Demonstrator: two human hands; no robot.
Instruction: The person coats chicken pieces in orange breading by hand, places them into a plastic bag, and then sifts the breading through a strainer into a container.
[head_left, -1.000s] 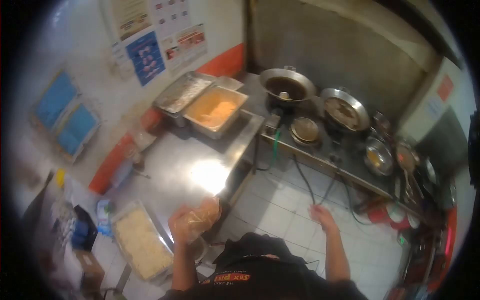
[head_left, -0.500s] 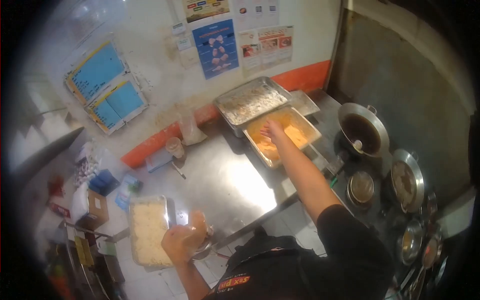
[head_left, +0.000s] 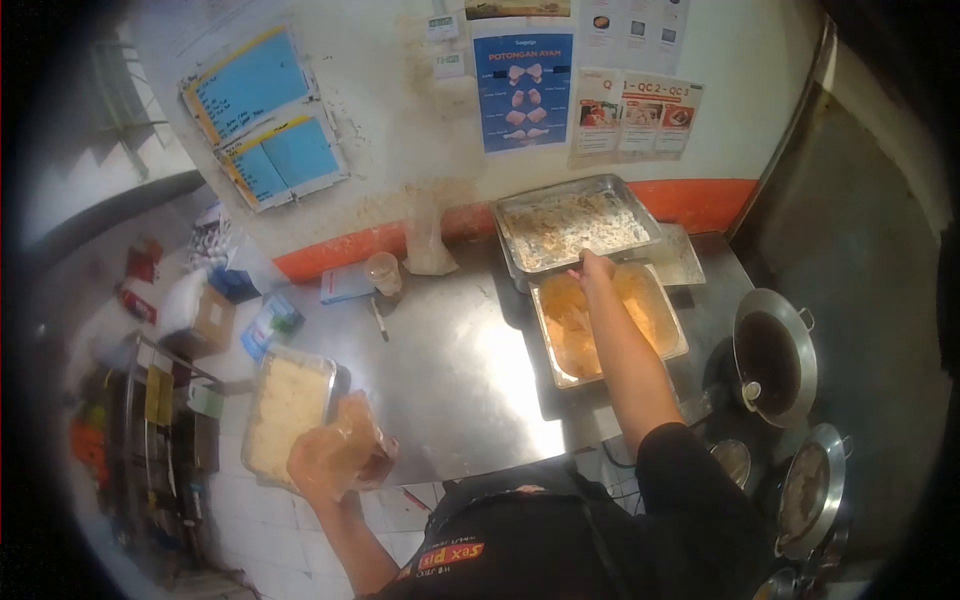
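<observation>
At lower left, my left hand [head_left: 318, 458] is closed around a clear plastic bag [head_left: 358, 440] with brownish contents, beside a metal tray of pale, flat contents [head_left: 290, 410]. My right arm reaches over a rectangular metal pan [head_left: 562, 378] that holds orange powder [head_left: 640, 305]. Its hand, my right hand [head_left: 594, 268], is at the pan's far rim, against the near edge of a crumb-covered metal tray [head_left: 580, 222]. The fingers look pressed together; what they hold, if anything, is too small to tell.
Along the wall stand a plastic cup [head_left: 383, 272], a clear bag [head_left: 428, 250] and a blue-white packet [head_left: 346, 284]. A marker [head_left: 379, 318] lies on the steel table [head_left: 450, 350]. At right are a wok of dark liquid [head_left: 772, 355] and another wok [head_left: 808, 490].
The view has shifted, so the table sits differently in frame. My right hand has moved from over the orange powder to the pan's far rim. My left hand still holds the bag, now more visible.
</observation>
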